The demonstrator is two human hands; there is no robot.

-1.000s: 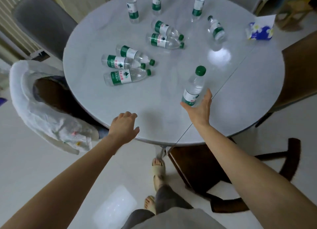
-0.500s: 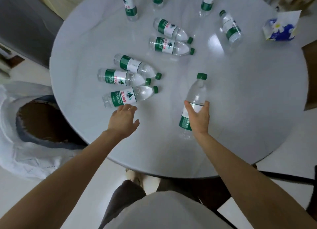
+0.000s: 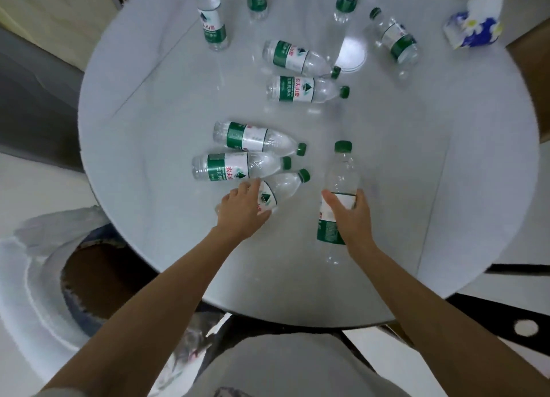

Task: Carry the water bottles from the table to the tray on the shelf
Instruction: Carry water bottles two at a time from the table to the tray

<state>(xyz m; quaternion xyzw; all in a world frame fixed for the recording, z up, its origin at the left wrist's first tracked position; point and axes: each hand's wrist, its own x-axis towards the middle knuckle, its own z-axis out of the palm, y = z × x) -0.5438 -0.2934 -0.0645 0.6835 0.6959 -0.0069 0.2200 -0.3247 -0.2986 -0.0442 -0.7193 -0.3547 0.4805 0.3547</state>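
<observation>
You are standing at a round, glossy white table with a padded grey chair off its left edge. Your left hand lies over the nearest lying clear plastic water bottle with a green cap and green-and-white label, fingers curling round its labelled middle. Just beyond it, two more lying bottles run side by side, caps pointing right, the nearer one touching your fingertips. Farther back, a second pair of lying bottles sits near the table's middle. Three upright bottles stand along the far edge, their tops cut off by the frame. To the right of your left hand, your right hand grips the upright clear bottle round its label, thumb on the left side, fingers wrapped behind; its base shows below your wrist, close to the table. Another upright bottle stands far right, and a blue-and-white flowered tissue pack rests at the table's right rim.
</observation>
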